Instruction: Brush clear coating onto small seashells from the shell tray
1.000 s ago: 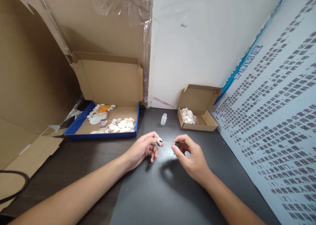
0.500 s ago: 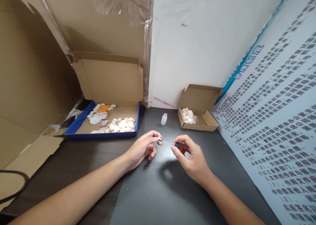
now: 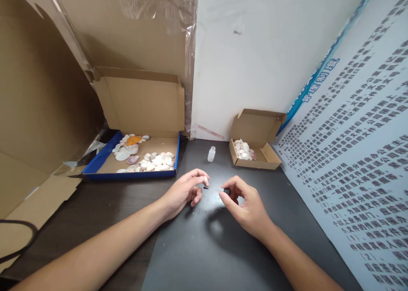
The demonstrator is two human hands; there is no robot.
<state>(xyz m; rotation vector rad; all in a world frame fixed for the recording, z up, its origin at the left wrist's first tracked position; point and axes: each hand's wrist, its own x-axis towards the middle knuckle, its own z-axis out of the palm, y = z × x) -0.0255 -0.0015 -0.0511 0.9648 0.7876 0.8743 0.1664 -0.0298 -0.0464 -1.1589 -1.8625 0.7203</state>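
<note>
Between the thumb and fingertips of my left hand (image 3: 188, 188) is a small pale-and-brown seashell (image 3: 206, 181). My right hand (image 3: 244, 199) pinches the black cap of a small brush (image 3: 227, 191). Its thin, pale stem is hard to make out, and its dark tip points left, just below the shell; whether they touch I cannot tell. Behind both hands a small translucent bottle (image 3: 211, 154) stands upright without a cap, with whitish contents in its lower part.
Back left, an open cardboard box with a blue rim (image 3: 127, 176) holds white shells (image 3: 156, 161) and an orange shell (image 3: 133, 140). A smaller open box (image 3: 256, 165) with shells (image 3: 242, 150) stands back right. Cardboard and a printed board (image 3: 357, 155) enclose the dark table (image 3: 188, 257).
The brush has dropped slightly, its dark tip going from in front of the shell to just below it. My right hand has shifted a little left and down. My left hand stays in place.
</note>
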